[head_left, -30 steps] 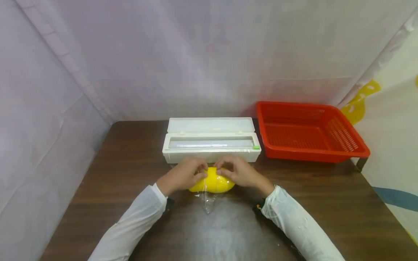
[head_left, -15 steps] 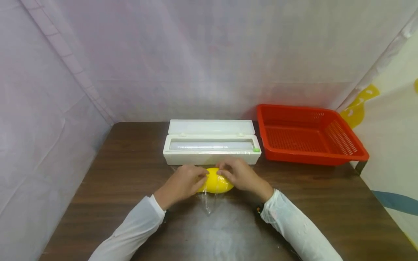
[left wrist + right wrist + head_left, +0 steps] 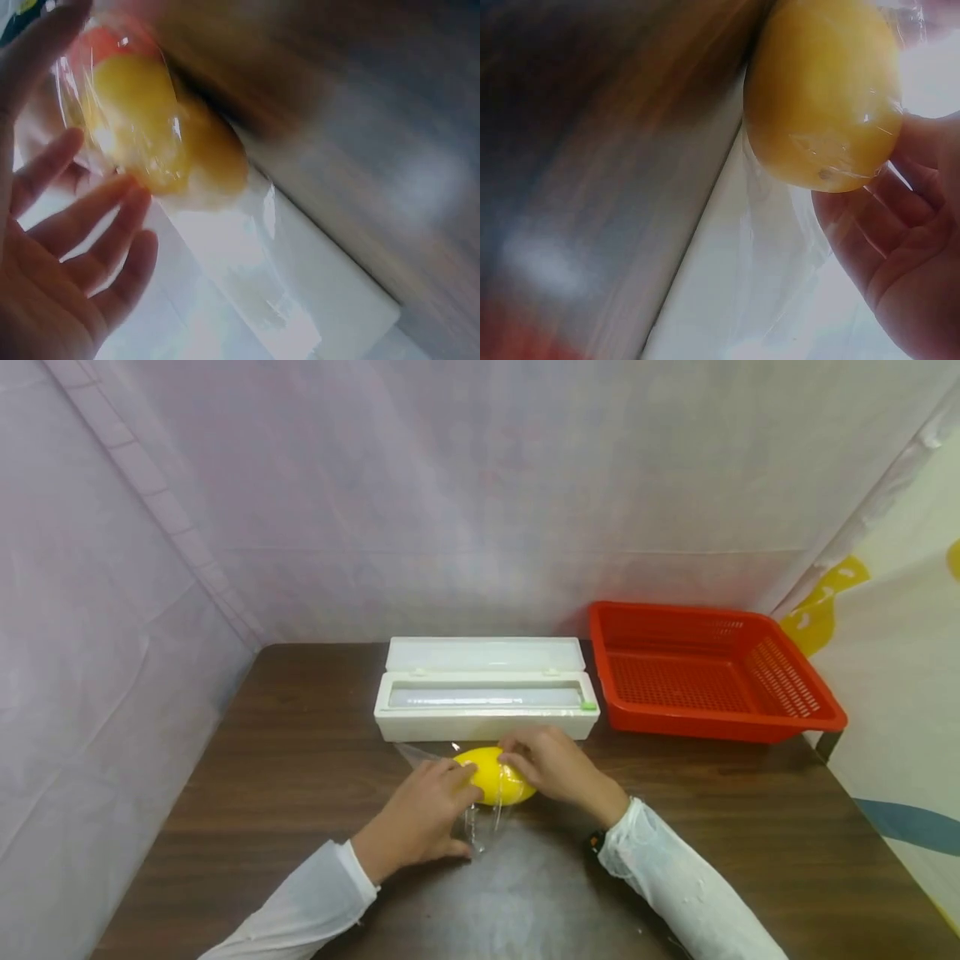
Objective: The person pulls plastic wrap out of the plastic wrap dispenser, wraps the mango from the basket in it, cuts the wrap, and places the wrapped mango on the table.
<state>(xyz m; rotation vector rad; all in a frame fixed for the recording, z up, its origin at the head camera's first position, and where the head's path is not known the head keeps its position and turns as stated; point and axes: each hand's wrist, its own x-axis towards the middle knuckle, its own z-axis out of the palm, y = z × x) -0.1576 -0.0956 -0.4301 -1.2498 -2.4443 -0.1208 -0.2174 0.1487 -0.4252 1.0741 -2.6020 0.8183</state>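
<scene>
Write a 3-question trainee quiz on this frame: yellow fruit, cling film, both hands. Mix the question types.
1. True or false: the red basket holds the yellow fruit.
2. The white film dispenser has its lid: A) shut B) open C) missing
3. What clear material lies around the fruit?

Key
1. False; it lies on the table between the left hand and right hand.
2. B
3. Cling film.

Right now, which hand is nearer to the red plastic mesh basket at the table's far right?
Right. The right hand rests on the yellow fruit's basket-side end, well short of the red plastic mesh basket. The left hand lies on the fruit's opposite side, farther away.
</scene>
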